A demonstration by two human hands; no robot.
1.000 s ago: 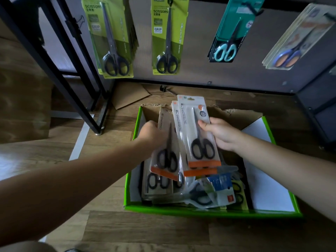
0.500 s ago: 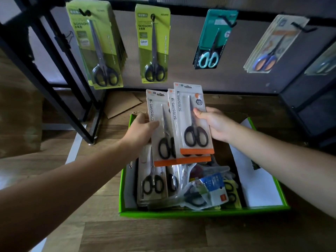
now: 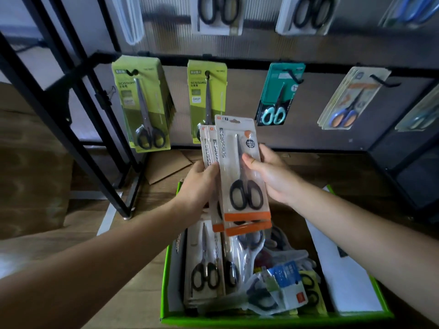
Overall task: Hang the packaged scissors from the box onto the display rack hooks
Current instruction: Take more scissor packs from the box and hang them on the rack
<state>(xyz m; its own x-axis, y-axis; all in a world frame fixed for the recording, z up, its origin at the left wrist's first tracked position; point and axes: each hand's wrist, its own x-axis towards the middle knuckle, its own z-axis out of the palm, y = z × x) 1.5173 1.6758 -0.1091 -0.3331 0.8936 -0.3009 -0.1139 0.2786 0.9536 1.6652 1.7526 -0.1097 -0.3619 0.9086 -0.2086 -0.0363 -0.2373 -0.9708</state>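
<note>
Left hand (image 3: 199, 184) and right hand (image 3: 273, 176) both clasp the scissor packs (image 3: 231, 167), thumbs on the fronts. There are three fanned white cards with orange bottom strips and black handles. They stand upright, tops at 12 o'clock and handles at 6, over the green box (image 3: 261, 320) and before the display rack (image 3: 237, 65).

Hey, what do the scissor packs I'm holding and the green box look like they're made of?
The held scissor packs: likely printed card backing, white with an orange strip, under glossy clear plastic; glare shows on the front. The green box: probably cardboard with a bright green printed outside; thin folded walls suggest it.
</note>
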